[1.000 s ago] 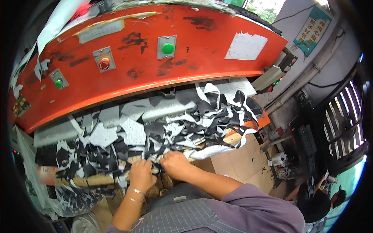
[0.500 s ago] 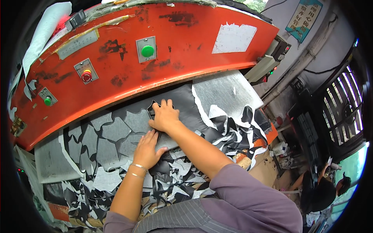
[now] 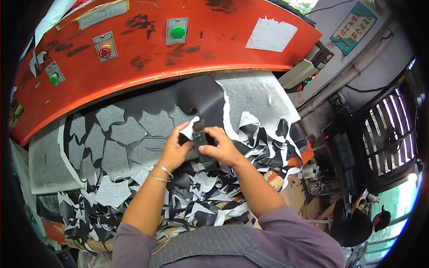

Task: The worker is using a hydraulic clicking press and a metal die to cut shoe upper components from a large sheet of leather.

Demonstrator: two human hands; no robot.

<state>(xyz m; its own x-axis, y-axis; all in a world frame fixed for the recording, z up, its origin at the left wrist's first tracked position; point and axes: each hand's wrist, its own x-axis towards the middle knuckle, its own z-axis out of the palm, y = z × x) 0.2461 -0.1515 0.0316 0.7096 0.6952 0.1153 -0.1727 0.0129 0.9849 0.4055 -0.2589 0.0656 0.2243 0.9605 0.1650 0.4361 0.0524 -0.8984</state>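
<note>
My right hand (image 3: pixel 222 149) grips a dark metal cutting die (image 3: pixel 203 136), raised on edge, with the thumb against its near wall. Beside it, my left hand (image 3: pixel 175 149) pinches a small white-backed cut piece (image 3: pixel 189 128) at the die's left side; whether the piece is still partly inside the die is hidden. Beneath both hands lies a sheet of black material (image 3: pixel 196 93), with star-like shapes cut out of it and the grey cutting board (image 3: pixel 127 129) showing through the gaps.
Behind the sheet, a red press beam (image 3: pixel 147 67) carries green buttons (image 3: pixel 177 32) and a red one (image 3: pixel 105 51). Black-and-white scraps (image 3: pixel 203 181) pile along the near edge, and curled strips (image 3: pixel 268 143) lie right. Another person (image 3: pixel 357 225) is at the far lower right.
My right hand has lifted the die off the sheet and drawn it nearer. My left hand has risen from the sheet to the die and now pinches a white-backed piece.
</note>
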